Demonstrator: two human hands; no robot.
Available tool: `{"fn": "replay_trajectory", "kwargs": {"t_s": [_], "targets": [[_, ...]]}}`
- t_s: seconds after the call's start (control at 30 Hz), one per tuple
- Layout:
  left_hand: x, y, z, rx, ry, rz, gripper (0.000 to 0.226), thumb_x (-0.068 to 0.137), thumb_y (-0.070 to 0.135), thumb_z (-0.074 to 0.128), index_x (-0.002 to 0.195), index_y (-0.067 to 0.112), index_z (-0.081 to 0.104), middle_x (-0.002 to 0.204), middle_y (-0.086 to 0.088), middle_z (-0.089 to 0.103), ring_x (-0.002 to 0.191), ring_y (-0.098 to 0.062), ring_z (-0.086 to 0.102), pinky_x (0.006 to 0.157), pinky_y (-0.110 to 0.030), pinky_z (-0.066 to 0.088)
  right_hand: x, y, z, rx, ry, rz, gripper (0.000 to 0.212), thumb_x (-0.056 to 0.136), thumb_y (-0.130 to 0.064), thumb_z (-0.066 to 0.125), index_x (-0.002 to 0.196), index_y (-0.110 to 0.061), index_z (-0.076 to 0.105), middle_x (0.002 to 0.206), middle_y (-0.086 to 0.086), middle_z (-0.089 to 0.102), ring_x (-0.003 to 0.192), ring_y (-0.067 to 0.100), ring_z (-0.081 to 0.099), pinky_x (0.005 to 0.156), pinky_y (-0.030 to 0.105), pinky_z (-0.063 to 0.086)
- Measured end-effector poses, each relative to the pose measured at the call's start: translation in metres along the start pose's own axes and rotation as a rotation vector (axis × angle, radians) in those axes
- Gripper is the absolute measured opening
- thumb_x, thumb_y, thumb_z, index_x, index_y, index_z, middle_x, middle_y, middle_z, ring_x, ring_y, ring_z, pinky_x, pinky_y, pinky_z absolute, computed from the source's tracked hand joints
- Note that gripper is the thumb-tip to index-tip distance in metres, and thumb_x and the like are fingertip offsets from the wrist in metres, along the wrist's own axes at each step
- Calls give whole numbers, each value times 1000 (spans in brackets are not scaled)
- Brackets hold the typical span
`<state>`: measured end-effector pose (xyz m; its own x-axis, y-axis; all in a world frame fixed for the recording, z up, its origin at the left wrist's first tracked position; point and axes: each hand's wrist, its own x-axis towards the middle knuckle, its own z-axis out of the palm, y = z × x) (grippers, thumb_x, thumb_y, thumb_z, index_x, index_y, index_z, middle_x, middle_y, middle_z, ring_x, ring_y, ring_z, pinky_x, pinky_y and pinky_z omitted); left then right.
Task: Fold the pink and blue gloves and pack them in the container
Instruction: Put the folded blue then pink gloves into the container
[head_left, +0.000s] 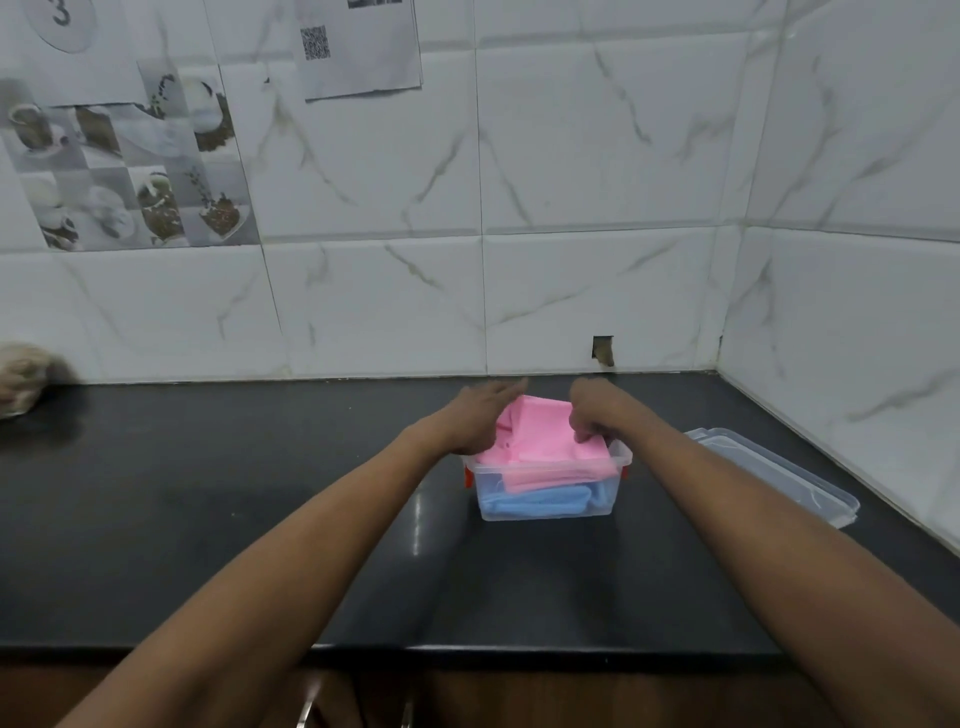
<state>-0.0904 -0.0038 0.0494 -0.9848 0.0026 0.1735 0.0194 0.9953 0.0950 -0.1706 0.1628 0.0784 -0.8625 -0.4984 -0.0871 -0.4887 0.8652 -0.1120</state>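
Observation:
A clear plastic container (545, 512) with red clips stands on the black counter. Folded blue gloves (540, 500) lie at its bottom. Folded pink gloves (540, 441) sit on top and bulge above the rim. My left hand (480, 415) rests on the left side of the pink gloves, fingers stretched over them. My right hand (597, 413) pinches the right side of the pink gloves with curled fingers.
The clear lid (779, 475) lies on the black counter (208, 493) to the right of the container, close to the tiled side wall. A crumpled beige cloth (21, 379) sits at the far left by the back wall. The counter's front edge runs below my forearms.

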Motion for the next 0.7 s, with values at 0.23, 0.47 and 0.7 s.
{"fn": "replay_trajectory", "kwargs": {"t_s": [0.23,0.47,0.7], "targets": [[3,12,15,29,211,74,23,84,5,53,99,9,70,103,-9,70,98,-27,61,79,-34,46,-15,13,-9,250,-43,16,48,82,5,67,126,2,47,103,21,63,71,27,61,52,30,51],[1,4,19,-155,253,101,44,99,15,46,143,11,42,132,-12,50,109,-24,56,94,-34,47,-21,8,7,-59,59,-68,41,84,-4,65,123,-5,52,120,15,60,86,23,58,62,29,45],[-6,-12,20,-545,63,-303,38,95,32,56,133,25,56,123,-2,61,107,-25,64,83,-40,59,-15,9,22,-140,104,-100,77,85,4,58,149,1,15,118,22,59,90,30,61,65,33,46]]}}
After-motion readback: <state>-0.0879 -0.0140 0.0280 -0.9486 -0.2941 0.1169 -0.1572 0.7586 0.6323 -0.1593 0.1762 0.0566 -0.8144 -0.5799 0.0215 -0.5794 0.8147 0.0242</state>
